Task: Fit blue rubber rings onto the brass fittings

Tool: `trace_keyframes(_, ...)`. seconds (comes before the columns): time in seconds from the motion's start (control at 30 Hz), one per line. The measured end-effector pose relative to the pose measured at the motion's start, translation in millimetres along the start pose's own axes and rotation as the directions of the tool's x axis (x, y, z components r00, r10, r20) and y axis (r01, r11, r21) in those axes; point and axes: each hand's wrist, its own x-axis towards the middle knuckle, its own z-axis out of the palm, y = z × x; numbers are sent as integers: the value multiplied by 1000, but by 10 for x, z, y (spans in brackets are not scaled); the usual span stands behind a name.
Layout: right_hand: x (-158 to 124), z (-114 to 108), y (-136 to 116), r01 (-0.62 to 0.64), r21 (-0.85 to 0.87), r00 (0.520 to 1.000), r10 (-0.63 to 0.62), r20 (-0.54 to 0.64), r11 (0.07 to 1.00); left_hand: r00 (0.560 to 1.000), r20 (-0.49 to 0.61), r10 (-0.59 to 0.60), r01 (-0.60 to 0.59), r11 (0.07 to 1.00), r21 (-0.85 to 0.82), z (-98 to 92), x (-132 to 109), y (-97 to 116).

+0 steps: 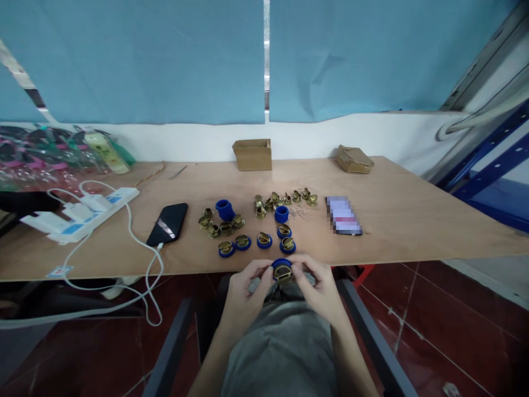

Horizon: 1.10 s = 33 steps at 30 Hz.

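Observation:
Between my left hand (252, 284) and my right hand (314, 280) is a round brass fitting (282, 272) with a blue ring (281, 261) around its upper edge. Both hands pinch it from the sides, just off the table's front edge and above my lap. On the table beyond lie several brass fittings with blue rings, one of them a ringed fitting (264, 240) straight ahead. Stacked blue rings (281, 214) stand behind these, with another blue ring stack (224, 209) to the left. Bare brass fittings (215, 230) lie in loose groups around the stacks.
A black phone (167, 224) on a cable and a white power strip (91, 215) lie left. Another phone (344, 215) lies right. At the back stand an open cardboard box (252, 155) and a brown package (354, 159). Several bottles (61, 165) crowd the far left.

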Motion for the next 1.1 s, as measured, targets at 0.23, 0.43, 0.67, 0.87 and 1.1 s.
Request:
trace_keyframes(0.23, -6, 10, -8, -53, 27, 991, 49, 128, 998, 998, -55, 16, -16, 1000, -3, 20, -1, -7)
trace_keyframes(0.43, -9, 0, -12, -6, -1, 997, 6, 83, 1000, 999, -27, -36, 35, 999, -17, 23, -39, -33)
trace_keyframes(0.67, 34, 32, -64, -7, 41, 995, 3, 104, 999, 999, -26, -43, 41, 996, -79, 36, -45, -69)
trace_keyframes(0.87, 48, 51, -86, 4, 67, 996, -10, 84, 998, 999, -36, -22, 20, 998, -64, 36, -41, -60)
trace_keyframes(1.1, 32, 29, -44, 16, 18, 999, -17, 50, 1000, 1000, -12, -23, 23, 999, -24, 35, -36, -69)
